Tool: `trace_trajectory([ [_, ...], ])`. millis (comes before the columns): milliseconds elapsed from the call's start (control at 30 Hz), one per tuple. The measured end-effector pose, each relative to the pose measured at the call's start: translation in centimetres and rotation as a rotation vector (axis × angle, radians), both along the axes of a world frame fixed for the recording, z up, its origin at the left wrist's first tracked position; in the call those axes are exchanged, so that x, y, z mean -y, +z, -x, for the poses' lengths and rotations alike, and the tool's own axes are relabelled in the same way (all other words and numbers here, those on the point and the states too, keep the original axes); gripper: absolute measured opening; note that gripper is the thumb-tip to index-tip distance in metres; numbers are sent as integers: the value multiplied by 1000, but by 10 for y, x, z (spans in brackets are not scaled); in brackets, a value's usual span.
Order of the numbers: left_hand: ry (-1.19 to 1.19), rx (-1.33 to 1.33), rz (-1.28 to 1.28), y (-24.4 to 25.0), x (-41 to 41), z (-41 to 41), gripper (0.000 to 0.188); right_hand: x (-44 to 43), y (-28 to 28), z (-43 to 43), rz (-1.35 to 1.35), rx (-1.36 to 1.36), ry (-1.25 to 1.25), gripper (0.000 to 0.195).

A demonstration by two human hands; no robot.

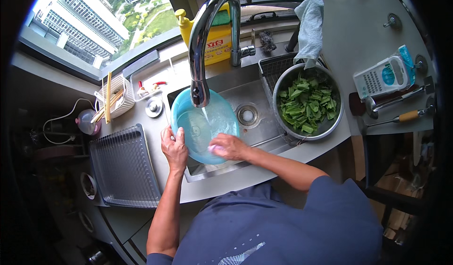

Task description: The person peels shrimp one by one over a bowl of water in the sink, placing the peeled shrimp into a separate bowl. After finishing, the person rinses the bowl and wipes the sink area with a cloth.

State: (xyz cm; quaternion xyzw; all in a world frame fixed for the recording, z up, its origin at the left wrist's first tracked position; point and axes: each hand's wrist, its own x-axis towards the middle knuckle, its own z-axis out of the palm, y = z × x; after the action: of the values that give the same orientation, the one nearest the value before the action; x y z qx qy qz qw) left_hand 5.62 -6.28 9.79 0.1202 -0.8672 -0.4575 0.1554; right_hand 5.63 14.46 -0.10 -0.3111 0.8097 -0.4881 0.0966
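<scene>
A blue plastic basin (193, 123) is tilted over the left part of a stainless steel sink (244, 79). Water runs into it from a chrome gooseneck faucet (200, 91). My left hand (175, 148) grips the basin's left rim, thumb along the outside edge. Inside the basin's near right side, my right hand (230, 147) is closed around a pinkish sponge or cloth (215, 148), blurred and mostly covered by the fingers. To the right, a metal bowl (277, 114) of cut leafy greens (308, 104) rests at the sink's edge.
Behind the faucet stands a yellow dish soap jug (217, 42). A pale towel (309, 28) hangs above the bowl. At left are a ribbed dark drying tray (124, 166), a chopstick basket (124, 100) and a sink plug (154, 106). Graters and ladles (371, 107) hang at right.
</scene>
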Motion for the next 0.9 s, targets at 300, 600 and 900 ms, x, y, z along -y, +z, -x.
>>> trace_trajectory([
  [300, -106, 174, -90, 18, -10, 1, 29, -5, -16, 103, -79, -464, -171, 29],
  [600, -57, 59, 51, -6, -34, 12, 30, 22, -83, 24, -202, 283, -300, 33],
  [900, 36, 213, -126, -23, -6, 6, 30, 82, 41, 67, 407, -437, -503, 27],
])
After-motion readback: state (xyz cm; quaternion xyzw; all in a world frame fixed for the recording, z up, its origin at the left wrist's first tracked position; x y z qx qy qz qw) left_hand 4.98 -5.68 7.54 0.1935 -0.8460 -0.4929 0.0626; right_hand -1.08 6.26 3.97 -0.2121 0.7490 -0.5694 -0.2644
